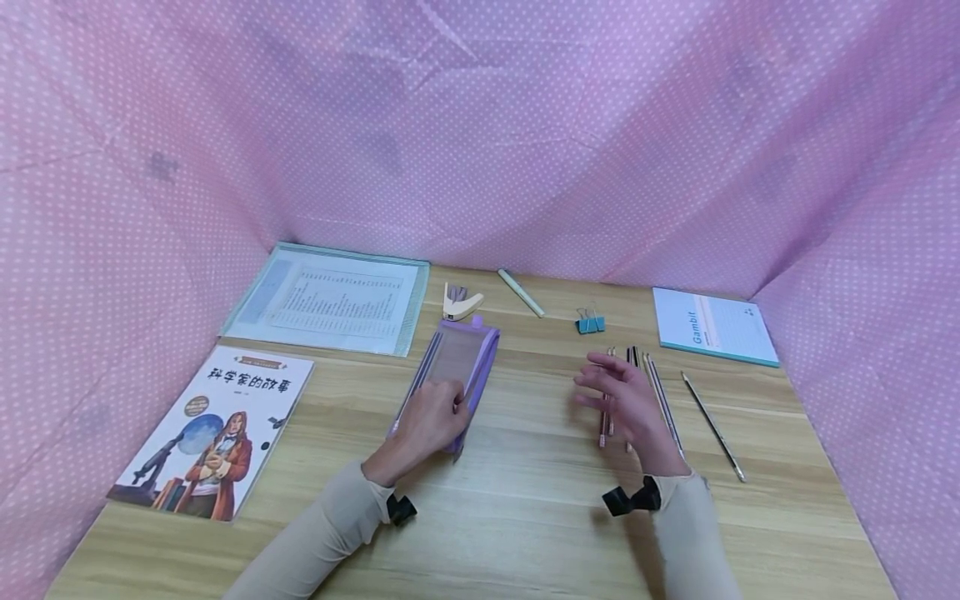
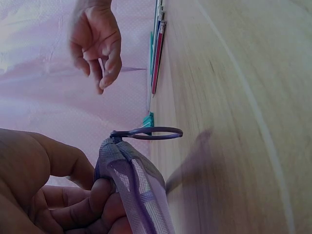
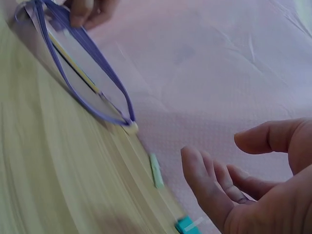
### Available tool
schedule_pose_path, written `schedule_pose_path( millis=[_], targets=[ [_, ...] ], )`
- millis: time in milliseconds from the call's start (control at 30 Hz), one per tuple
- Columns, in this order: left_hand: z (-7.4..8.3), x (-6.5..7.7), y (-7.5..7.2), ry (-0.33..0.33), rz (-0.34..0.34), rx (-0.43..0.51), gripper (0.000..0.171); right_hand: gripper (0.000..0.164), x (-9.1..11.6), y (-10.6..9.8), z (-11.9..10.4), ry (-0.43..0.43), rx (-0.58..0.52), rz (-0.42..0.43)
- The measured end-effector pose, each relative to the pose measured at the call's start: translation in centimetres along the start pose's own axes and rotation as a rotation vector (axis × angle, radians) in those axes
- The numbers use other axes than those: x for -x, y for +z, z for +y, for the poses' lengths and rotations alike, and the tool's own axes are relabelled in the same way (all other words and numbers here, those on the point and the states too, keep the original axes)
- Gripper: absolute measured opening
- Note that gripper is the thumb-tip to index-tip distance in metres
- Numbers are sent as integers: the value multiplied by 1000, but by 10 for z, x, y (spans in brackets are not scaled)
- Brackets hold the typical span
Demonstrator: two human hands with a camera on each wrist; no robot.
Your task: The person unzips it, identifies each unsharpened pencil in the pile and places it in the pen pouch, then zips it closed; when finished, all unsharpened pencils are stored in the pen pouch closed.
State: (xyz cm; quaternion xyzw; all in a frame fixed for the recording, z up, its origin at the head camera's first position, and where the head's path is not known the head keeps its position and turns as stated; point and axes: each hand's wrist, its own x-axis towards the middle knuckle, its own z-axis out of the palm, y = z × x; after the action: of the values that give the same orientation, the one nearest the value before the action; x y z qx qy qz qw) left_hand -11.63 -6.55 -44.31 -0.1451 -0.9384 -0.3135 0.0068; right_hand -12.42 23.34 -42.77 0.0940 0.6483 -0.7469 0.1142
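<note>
My left hand (image 1: 431, 417) grips the edge of a purple mesh pencil case (image 1: 459, 346), left of the table's middle. In the right wrist view the case's purple zipper (image 3: 100, 58) is parted, and a pencil (image 3: 73, 63) shows inside. A dark ring (image 2: 156, 132) sticks out from the case's near end in the left wrist view. Held above several pencils (image 1: 660, 396) on the right, my right hand (image 1: 626, 400) has its fingers loosely bent and spread, with nothing in them. One more pencil (image 1: 712, 425) lies apart, further right.
Behind the case are a cream stapler (image 1: 465, 307), a pale green pen-like stick (image 1: 521, 292) and a teal binder clip (image 1: 591, 323). A notebook (image 1: 720, 325) lies at back right. On the left are a document folder (image 1: 412, 321) and an illustrated book (image 1: 213, 442). Pink dotted cloth (image 1: 480, 150) surrounds the table.
</note>
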Motion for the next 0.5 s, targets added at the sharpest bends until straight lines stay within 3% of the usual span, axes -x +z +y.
schedule_pose_path(
  millis=[500],
  targets=[
    [0,0,1,-8,-3,-8,19,22,9,-55,-1,-54,-24,35]
  ],
)
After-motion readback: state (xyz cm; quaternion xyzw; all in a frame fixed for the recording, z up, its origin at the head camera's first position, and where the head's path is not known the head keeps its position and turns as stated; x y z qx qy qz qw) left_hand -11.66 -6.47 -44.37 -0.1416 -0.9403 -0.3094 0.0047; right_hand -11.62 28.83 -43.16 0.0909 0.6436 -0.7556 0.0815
